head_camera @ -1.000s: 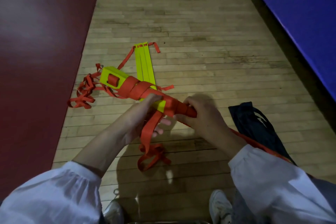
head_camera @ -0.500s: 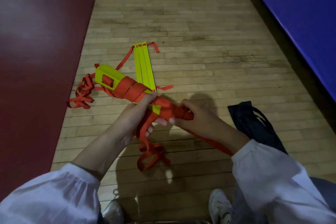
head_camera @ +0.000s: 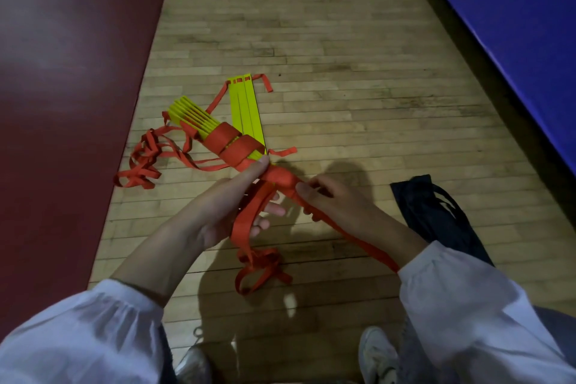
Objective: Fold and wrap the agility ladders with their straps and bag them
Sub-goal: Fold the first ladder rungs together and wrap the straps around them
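Over wooden floor (head_camera: 343, 97), the ladder bundle (head_camera: 218, 137) slants away leftward from the left hand (head_camera: 215, 215) gripping it, right hand (head_camera: 339, 206) pinching the strap (head_camera: 361, 241)

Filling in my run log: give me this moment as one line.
step: wrapping | left hand: grips bundle of yellow plastic ladder rungs | right hand: pinches orange webbing strap | dark fabric bag: on floor

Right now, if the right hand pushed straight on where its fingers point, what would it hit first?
The right hand pinches the orange strap at the wrapped end of the ladder bundle, so it would press into that first, probably the left hand next; depth is unclear.
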